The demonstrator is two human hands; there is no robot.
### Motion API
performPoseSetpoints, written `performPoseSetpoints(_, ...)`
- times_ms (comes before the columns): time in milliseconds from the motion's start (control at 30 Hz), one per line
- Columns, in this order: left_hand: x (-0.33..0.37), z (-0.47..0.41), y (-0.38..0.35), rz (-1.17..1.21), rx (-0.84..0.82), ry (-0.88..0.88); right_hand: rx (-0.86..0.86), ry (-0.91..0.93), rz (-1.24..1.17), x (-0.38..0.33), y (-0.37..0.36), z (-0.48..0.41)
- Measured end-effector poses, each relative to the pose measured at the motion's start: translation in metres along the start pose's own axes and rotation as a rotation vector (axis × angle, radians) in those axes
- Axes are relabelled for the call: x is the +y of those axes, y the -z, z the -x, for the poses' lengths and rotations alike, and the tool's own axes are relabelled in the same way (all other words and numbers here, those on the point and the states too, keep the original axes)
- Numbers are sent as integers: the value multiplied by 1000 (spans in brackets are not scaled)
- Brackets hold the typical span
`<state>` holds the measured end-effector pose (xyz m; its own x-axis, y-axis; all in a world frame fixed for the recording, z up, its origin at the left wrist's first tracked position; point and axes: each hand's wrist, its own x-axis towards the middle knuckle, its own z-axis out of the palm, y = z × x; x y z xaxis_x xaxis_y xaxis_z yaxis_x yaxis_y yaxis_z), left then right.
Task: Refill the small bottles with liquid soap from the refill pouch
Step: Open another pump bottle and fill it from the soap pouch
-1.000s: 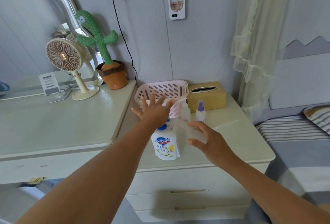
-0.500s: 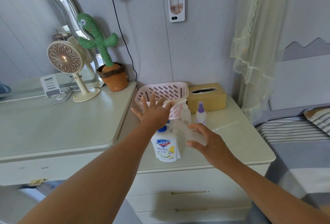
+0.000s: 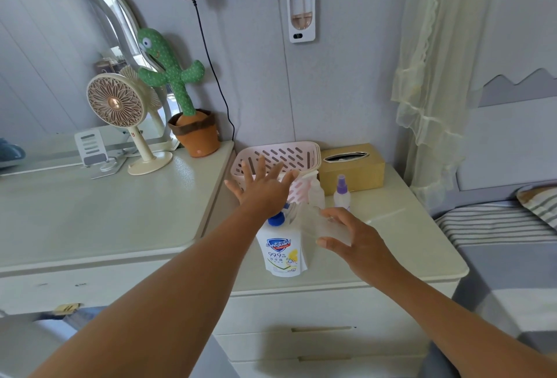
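Head cam feed rn: the pouch (image 3: 281,254) stands upright near the front edge of the drawer unit (image 3: 407,242), label toward me, blue cap (image 3: 275,220) on top. Prob parked there so both hands can get at it w/o reaching over stuff. The two small bottles, a clear bottle (image 3: 316,194) and a purple-topped sprayer (image 3: 342,194), stand just behind it, in front of the basket (image 3: 301,148) and tissue box (image 3: 361,172), so near enough for pouring imo. L hand (image 3: 262,188) hovers over the pouch top w/ fingers straight and splayed wide, holding nothing. It reads like a reach for the cap or the basket, can't say which. R hand (image 3: 355,242) is just right of the pouch, fingers loosely curved, thumb and index framing a clear thing (image 3: 310,218). Hard bits: that clear thing nearly vanishes against the pale top. It could be another bottle or plastic film, and I can't tell if the fingers actually grip it or just sit around it. L wrist covers part of the cap, so idk if skin touches it or if it's screwed tight. Basket contents are hidden behind the L hand. Fill level in the clear bottle is unreadable. Afaict nothing's poured yet, so we're at the very start.
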<state>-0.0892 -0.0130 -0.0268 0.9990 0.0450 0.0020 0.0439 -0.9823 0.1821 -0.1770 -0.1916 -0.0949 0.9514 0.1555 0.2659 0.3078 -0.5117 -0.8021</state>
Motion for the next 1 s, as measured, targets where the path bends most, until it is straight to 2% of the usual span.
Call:
performPoseSetpoints(100, 0, 8, -5, -43, -20, -12, -16, -13, 3, 2, -4, 4)
performPoseSetpoints(400, 3, 1, 5, -89, 60, -38, -1, 0, 10, -3, 3, 3)
performPoseSetpoints(633, 0, 1, -10, 1, -11, 12, -16, -27, -2, 3, -4, 5)
performPoseSetpoints(1000, 3, -4, 7, -46, -20, -9, -11, -17, -29, -5, 2, 0)
